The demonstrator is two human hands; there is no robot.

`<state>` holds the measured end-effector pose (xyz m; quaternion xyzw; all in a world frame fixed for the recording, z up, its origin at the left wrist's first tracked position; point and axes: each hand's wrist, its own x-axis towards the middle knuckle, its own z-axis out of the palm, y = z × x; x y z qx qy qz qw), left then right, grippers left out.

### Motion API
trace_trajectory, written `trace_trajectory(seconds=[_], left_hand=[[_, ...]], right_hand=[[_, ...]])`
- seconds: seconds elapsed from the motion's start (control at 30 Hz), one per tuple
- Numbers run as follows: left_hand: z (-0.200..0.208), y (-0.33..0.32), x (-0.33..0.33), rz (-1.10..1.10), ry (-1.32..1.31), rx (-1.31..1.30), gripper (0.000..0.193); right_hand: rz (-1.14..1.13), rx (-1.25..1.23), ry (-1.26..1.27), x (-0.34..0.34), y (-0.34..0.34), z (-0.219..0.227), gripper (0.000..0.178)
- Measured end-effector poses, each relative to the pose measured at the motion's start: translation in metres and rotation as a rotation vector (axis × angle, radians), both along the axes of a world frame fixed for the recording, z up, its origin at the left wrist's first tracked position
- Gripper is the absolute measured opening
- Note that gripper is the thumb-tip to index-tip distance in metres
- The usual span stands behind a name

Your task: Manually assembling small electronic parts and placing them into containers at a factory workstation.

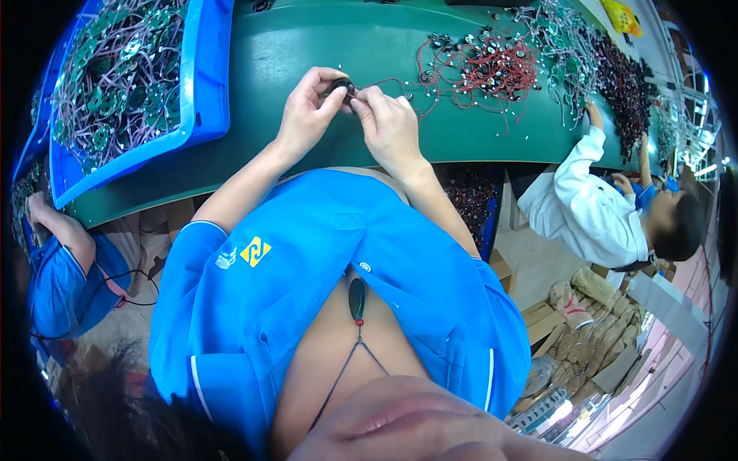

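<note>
Above the green table, my left hand (pixel 307 115) is closed, pinching a small black round part (pixel 342 85) between thumb and fingertips. My right hand (pixel 388 127) meets it there, with thumb and index finger pressed together at the part's right side. What lies between those right fingertips is mostly hidden. A thin red twisted wire (pixel 388 81) runs behind my right hand toward a loose heap of red wires with small black round parts (pixel 496 73) on the table to the right.
At left stands a blue bin (pixel 204 73) full of green circuit boards with pale wires. More wired boards (pixel 565 54) and a dark wire heap (pixel 623 92) lie along the green table (pixel 307 34) at far right. A person in white (pixel 588 203) works there; another person's arm (pixel 65 227) shows at left.
</note>
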<state>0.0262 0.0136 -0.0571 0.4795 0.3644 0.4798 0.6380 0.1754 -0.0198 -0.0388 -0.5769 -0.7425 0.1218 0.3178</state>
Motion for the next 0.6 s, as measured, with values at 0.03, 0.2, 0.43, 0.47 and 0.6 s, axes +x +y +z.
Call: trace_trajectory(seconds=[0.03,0.2,0.43,0.47,0.6], left_hand=[[0.0,0.001,0.001,-0.008,0.003,0.003,0.02],[-0.002,0.008,-0.001,-0.01,0.025,0.099,0.021],[-0.015,0.027,0.009,0.039,0.721,0.586,0.024],[-0.017,0.029,0.014,0.036,0.776,0.721,0.025],[-0.021,0.029,0.029,0.023,0.833,0.843,0.027]], right_hand=[[-0.016,0.042,-0.034,0.004,-0.003,0.007,0.006],[-0.15,-0.137,-0.187,0.053,-0.053,0.076,0.007],[-0.407,-0.5,-0.595,0.136,-0.125,0.068,0.018],[-0.448,-0.439,-0.634,0.138,-0.128,0.062,0.019],[-0.378,-0.216,-0.391,0.122,-0.095,0.044,0.027]])
